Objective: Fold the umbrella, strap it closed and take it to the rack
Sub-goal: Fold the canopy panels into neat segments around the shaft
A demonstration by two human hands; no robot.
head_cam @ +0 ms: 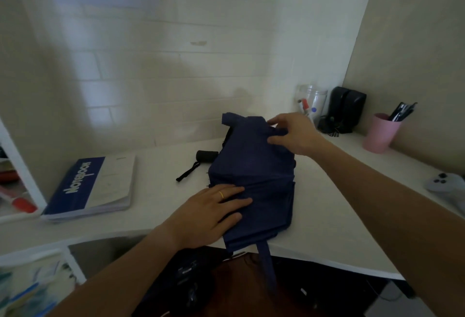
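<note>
Umbrella (254, 181) cloth, dark blue, lies partly folded on the white counter (161, 206) in front of me, its near end reaching the counter's edge. Its black handle (206, 156) pokes out on the far left side, with a black wrist loop (187, 172) trailing from it across the counter. A blue strap (266, 264) hangs from the near end down over the edge.

My left hand (211, 213) lies flat on the near part of the cloth, fingers straight and pressing down; it wears a gold ring (221, 194). My right hand (292, 134) reaches to the far end and pinches a fold of cloth between thumb and fingers.

To the left sits a blue and white notebook (93, 187). In the right corner stand a pink cup (380, 133) of pens and a clear jar (312, 100).
</note>
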